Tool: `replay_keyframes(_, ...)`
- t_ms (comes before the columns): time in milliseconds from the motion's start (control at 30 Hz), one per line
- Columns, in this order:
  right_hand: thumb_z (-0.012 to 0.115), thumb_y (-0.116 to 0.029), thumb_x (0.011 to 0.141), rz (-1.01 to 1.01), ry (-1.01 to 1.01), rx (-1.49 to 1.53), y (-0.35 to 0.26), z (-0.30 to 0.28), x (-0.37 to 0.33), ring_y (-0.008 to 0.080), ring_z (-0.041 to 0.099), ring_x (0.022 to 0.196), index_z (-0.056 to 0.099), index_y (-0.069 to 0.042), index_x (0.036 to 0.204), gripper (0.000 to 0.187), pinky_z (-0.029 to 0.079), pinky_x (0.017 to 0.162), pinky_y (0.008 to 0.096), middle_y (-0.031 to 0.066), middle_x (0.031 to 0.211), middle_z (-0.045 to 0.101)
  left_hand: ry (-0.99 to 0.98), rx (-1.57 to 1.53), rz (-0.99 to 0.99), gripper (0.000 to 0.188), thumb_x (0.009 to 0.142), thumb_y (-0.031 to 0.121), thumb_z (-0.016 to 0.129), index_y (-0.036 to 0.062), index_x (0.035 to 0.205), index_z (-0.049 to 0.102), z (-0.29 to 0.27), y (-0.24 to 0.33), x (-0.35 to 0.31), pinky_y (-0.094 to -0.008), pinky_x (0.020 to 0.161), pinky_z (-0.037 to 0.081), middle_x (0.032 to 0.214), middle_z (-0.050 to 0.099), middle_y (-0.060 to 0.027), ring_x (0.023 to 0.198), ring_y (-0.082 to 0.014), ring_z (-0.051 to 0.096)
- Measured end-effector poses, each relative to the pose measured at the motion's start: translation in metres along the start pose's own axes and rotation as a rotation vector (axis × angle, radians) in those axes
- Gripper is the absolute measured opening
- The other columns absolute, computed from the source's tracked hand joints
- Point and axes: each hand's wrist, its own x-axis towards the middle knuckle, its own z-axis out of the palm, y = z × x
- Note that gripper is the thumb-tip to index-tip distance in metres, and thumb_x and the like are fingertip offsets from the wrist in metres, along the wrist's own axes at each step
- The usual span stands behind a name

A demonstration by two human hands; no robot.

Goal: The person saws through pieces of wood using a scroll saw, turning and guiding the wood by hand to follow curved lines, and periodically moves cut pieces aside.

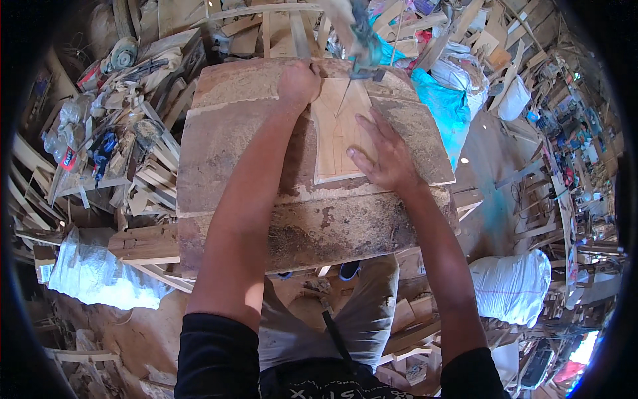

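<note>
A pale wooden board (327, 149) with pencil lines drawn on it lies flat on a worn wooden worktable (229, 143). My left hand (299, 83) is closed at the board's far left edge, its fingertips hidden. On the board's right side rests my right hand (389, 156), fingers spread and pressing on the surface. Over the board's far end hangs a blue-green machine head (365, 50), partly blurred. A thin saw blade (345, 96) slants down from it to the pencil lines, between my two hands.
Sawdust covers parts of the worktable. Scrap wood (156, 176) is heaped on the left, near a plastic bottle (60, 146). A turquoise sack (445, 110) touches the table's right side. White sacks (512, 286) lie lower right and left. My legs (362, 312) are under the near edge.
</note>
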Motion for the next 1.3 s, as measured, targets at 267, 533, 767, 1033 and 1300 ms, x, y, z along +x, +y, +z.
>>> replay_keyframes(267, 0.074, -0.042, 0.097, 0.02, -0.008, -0.064, 0.002, -0.002, 0.001, 0.0489, 0.049, 0.146, 0.051, -0.012, 0.157, 0.071, 0.043, 0.12, 0.0531, 0.0293, 0.163, 0.043, -0.034, -0.013, -0.031, 0.045, 0.103, 0.038, 0.059, -0.0012, 0.118, 0.074, -0.01, 0.013, -0.004, -0.0556, 0.099, 0.058, 0.11, 0.075, -0.0321, 0.109, -0.0469, 0.073)
replay_keyframes(533, 0.074, -0.043, 0.097, -0.015, 0.015, -0.058, 0.006, -0.001, 0.001, 0.0485, 0.049, 0.146, 0.051, -0.012, 0.157, 0.071, 0.043, 0.12, 0.0527, 0.0289, 0.162, 0.044, -0.041, 0.0, -0.058, 0.037, 0.104, 0.035, 0.059, 0.0068, 0.12, 0.076, -0.013, 0.017, -0.004, -0.0558, 0.099, 0.057, 0.115, 0.075, -0.0287, 0.111, -0.0461, 0.072)
replay_keyframes(767, 0.075, -0.043, 0.097, -0.005, -0.01, -0.067, 0.008, -0.002, 0.004, 0.0486, 0.049, 0.146, 0.053, -0.01, 0.155, 0.07, 0.043, 0.12, 0.0524, 0.029, 0.163, 0.043, -0.036, -0.002, -0.045, 0.038, 0.104, 0.035, 0.058, 0.0052, 0.119, 0.075, -0.011, 0.015, -0.002, -0.0556, 0.099, 0.057, 0.114, 0.075, -0.0285, 0.11, -0.0462, 0.072)
replay_keyframes(1033, 0.075, -0.04, 0.097, -0.026, -0.009, -0.051, 0.01, 0.002, 0.008, 0.0482, 0.049, 0.146, 0.052, -0.009, 0.156, 0.07, 0.043, 0.121, 0.0521, 0.0286, 0.163, 0.043, -0.009, 0.017, -0.022, 0.041, 0.105, 0.037, 0.055, 0.0039, 0.118, 0.075, 0.001, 0.0, 0.009, -0.0551, 0.099, 0.057, 0.113, 0.075, -0.0297, 0.109, -0.0464, 0.072)
replay_keyframes(1300, 0.074, -0.043, 0.098, -0.02, -0.028, -0.061, 0.007, -0.003, 0.009, 0.0482, 0.048, 0.147, 0.052, -0.009, 0.156, 0.071, 0.042, 0.121, 0.0526, 0.0287, 0.164, 0.041, 0.002, -0.062, -0.014, 0.032, 0.101, 0.029, 0.062, 0.0033, 0.115, 0.076, -0.004, 0.006, 0.005, -0.055, 0.097, 0.058, 0.11, 0.075, -0.0294, 0.107, -0.0462, 0.073)
